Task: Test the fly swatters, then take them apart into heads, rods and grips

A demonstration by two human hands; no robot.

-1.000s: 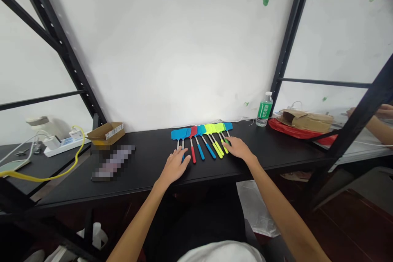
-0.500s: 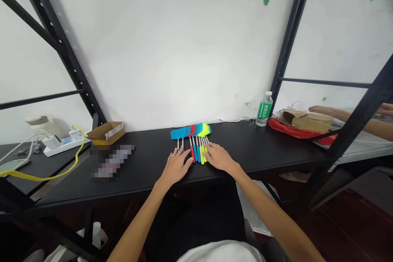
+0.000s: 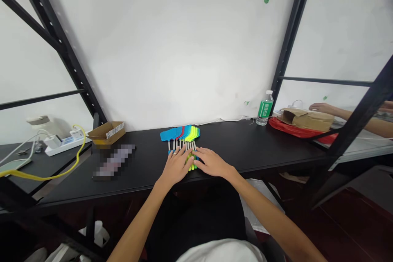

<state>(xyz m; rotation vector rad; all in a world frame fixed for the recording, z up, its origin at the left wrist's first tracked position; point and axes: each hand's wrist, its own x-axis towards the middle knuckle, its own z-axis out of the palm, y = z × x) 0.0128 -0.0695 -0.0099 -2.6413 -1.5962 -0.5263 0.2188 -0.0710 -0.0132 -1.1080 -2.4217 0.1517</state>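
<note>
Several small fly swatters point(image 3: 183, 132) in blue, red and yellow-green lie side by side on the black table, their heads overlapping toward the wall and their thin metal rods pointing at me. My left hand point(image 3: 177, 166) rests flat over the handles with its fingers spread; a ring is on one finger. My right hand point(image 3: 211, 161) lies on the right side of the handles, fingers extended. The two thumbs are close together above the yellow-green handles point(image 3: 191, 167). Most of the handles are hidden under my hands.
On the black table point(image 3: 141, 172), a small open cardboard box point(image 3: 107, 133) and a blurred-out object point(image 3: 115, 162) are at left. A water bottle point(image 3: 264, 108) stands at right by the shelf post. Beyond it another person's arm point(image 3: 337, 111) is near a cardboard piece point(image 3: 310, 118).
The row of swatters has shifted left, further under my left hand. My right hand has moved left with it, close to the left; the left hand has barely moved.
</note>
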